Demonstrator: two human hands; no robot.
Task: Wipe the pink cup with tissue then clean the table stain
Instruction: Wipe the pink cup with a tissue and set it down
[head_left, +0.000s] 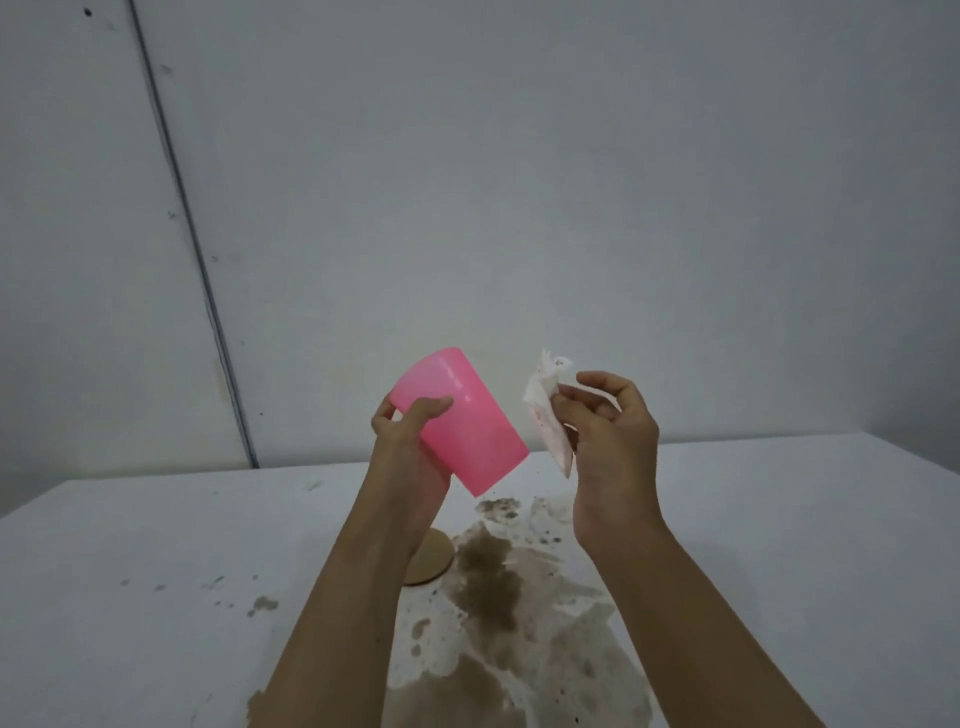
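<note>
Nearest the camera, a brown stain (498, 613) spreads over the white table (156, 545), wide and blotchy, with smaller specks scattered to its left and far side. A round tan coaster (434, 558) lies flat at the stain's left edge, partly hidden by the left forearm. Both bare forearms reach up from the bottom of the view, well above the table. The left hand (410, 441) grips the pink cup (460, 421) around its side, thumb across the front; the cup is tilted, its wider end lower and toward the right. Just beside it, apart from it, the right hand (608, 431) pinches a crumpled white tissue (548, 410) between thumb and fingertips; the tissue hangs down and carries faint pinkish marks. Beyond stands a plain grey wall (519, 182) with a dark seam (192, 234) running down its left part.
</note>
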